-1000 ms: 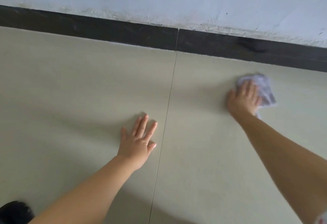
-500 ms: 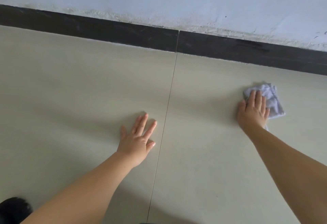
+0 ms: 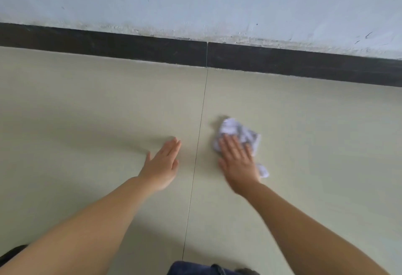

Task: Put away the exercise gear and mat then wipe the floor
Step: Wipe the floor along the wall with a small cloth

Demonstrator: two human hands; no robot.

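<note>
My right hand (image 3: 237,161) lies flat on a crumpled white cloth (image 3: 236,130) and presses it onto the pale tiled floor (image 3: 315,144), just right of the tile joint. The cloth sticks out beyond my fingertips and beside my wrist. My left hand (image 3: 162,163) rests palm down on the floor just left of the joint, fingers together, holding nothing. No exercise gear or mat is in view.
A dark skirting board (image 3: 130,48) runs along the foot of a pale blue wall (image 3: 195,0) ahead. Blue fabric of my clothing (image 3: 195,269) shows at the bottom edge, and a dark object (image 3: 10,253) sits at the bottom left corner.
My right hand has slid the cloth left and toward me, from near the skirting at the right to beside the tile joint. My left hand's fingers have drawn together.
</note>
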